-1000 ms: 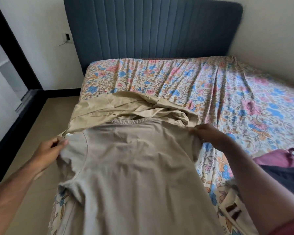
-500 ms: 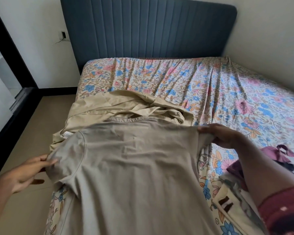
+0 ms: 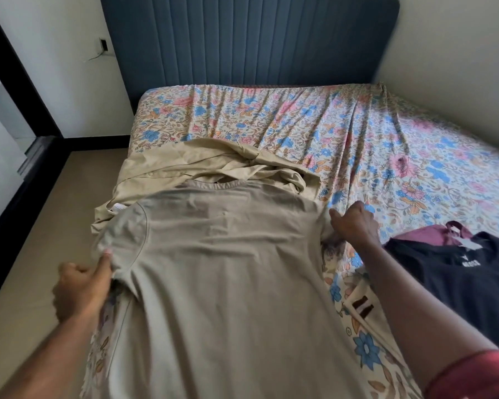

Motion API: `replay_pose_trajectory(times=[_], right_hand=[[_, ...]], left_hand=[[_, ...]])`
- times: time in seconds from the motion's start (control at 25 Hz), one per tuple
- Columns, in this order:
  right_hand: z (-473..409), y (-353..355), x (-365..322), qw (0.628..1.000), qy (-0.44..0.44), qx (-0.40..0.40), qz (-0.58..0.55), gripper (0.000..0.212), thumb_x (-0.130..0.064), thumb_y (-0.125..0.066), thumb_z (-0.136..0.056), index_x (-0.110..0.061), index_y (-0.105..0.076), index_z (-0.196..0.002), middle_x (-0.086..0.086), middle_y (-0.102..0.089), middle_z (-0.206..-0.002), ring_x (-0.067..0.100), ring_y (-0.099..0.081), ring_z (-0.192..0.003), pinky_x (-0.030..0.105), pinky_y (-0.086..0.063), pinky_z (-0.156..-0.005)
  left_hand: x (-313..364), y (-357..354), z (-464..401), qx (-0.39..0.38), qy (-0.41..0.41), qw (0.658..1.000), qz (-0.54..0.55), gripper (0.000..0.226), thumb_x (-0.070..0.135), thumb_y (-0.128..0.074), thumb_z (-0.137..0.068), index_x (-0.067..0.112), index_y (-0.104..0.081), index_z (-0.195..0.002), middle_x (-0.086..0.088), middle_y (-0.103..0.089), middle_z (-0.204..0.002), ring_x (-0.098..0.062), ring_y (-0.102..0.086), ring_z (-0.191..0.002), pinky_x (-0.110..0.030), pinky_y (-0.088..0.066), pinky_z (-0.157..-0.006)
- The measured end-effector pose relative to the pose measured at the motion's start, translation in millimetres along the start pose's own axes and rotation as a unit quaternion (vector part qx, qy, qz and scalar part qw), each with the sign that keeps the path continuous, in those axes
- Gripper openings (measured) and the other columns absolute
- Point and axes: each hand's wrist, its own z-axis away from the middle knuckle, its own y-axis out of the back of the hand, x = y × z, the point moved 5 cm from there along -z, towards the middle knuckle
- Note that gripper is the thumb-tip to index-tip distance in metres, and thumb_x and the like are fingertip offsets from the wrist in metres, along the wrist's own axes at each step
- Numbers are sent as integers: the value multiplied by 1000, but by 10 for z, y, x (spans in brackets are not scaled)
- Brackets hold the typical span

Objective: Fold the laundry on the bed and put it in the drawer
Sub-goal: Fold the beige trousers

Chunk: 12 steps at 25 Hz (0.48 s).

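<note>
left hand [image 3: 79, 286] pinches tan t-shirt [image 3: 228, 277] sleeve | right hand [image 3: 355, 223] fingers curled, grips other sleeve | shirt near bed [image 3: 357, 133] edge | open sheet beyond

Floral-sheeted bed [image 3: 343, 133] carries beige T-shirt [image 3: 228, 283], tan shirt [image 3: 185, 165], black top [image 3: 458, 283].

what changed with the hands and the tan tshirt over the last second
The left hand slid down from the shoulder and now pinches the left sleeve of the tan t-shirt. The right hand dropped to the right sleeve. The shirt stays spread flat, unfolded.
</note>
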Motion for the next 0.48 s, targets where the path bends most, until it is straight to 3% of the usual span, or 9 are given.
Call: replay_pose_trajectory(times=[0.12,0.2,0.28,0.36,0.44,0.48], right_hand=[[663,40,15,993,74,49,-75,42,-26,-66,-94,-10,-47,-128,14,-51,-125,31,-52,-104,39,-42,-86],[1265,3,81,986,115,45,-111,35,-31,-66,-92,-13,-57,-121,8,-60,-115,29,-58,-99,38,-46,-84],[1740,-67,223,988,121,5,-92,33,-48,-62,-89,-17,-65,-100,5,-69,-94,31,-65,-90,38,-52,-77],[2023,-29,404,990,112,-48,-65,39,-54,-61,-88,-16,-63,-82,3,-65,-75,30,-65,-78,36,-51,-67],[2244,96,612,986,84,-122,-79,33,-48,-69,-90,-17,-62,-84,-4,-61,-74,19,-62,-72,30,-47,-59],[2381,154,717,980,76,-164,-84,30,-46,-72,-90,-18,-61,-88,-7,-60,-76,13,-61,-71,26,-45,-56]], left_hand=[[-115,102,681,-15,-10,1000,-11,62,73,-63,-82,13,-58,-99,-27,-66,-106,-49,-62,-101,-48,-47,-80],[-211,249,1030,-25,-40,998,-42,59,73,-67,-78,18,-58,-96,-21,-67,-103,-45,-63,-98,-46,-48,-77],[-241,335,1268,-57,-86,990,-95,58,72,-70,-76,19,-61,-98,-17,-68,-102,-43,-64,-97,-43,-49,-76],[-284,497,1501,-52,-115,984,-127,55,60,-74,-80,15,-61,-110,-17,-66,-108,-42,-62,-102,-44,-49,-78],[-318,705,1755,15,-168,978,-121,43,41,-76,-82,14,-58,-110,-17,-61,-108,-42,-58,-103,-49,-50,-77],[-333,814,1895,41,-206,970,-126,33,35,-76,-82,15,-59,-101,-15,-60,-101,-40,-58,-98,-49,-51,-74]])
